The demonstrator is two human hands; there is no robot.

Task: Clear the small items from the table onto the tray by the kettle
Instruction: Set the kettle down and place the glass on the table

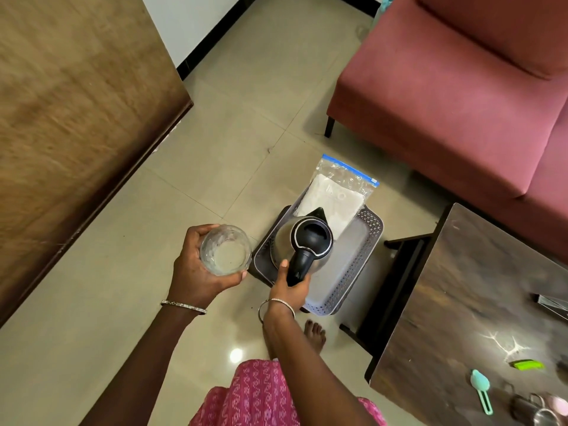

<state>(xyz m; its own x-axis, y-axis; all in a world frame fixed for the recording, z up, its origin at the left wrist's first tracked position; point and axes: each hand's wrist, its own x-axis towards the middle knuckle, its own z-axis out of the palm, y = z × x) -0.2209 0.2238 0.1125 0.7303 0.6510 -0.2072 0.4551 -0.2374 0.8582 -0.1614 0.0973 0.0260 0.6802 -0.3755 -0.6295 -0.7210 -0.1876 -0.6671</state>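
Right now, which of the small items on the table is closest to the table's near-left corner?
The teal scoop, lying flat with its handle toward the person. The green clip lies farther in, and the metal cups sit farther right at the frame edge.

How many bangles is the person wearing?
2: one bangle on the left wrist, behind the hand holding the glass; another bangle on the right wrist, behind the hand gripping the kettle.

Grey perforated tray (353,272) on the floor, bearing a steel kettle (302,244) with black lid. Clear glass (226,250) held upright; teal scoop (482,388) and green item (526,364) on desk (461,302).
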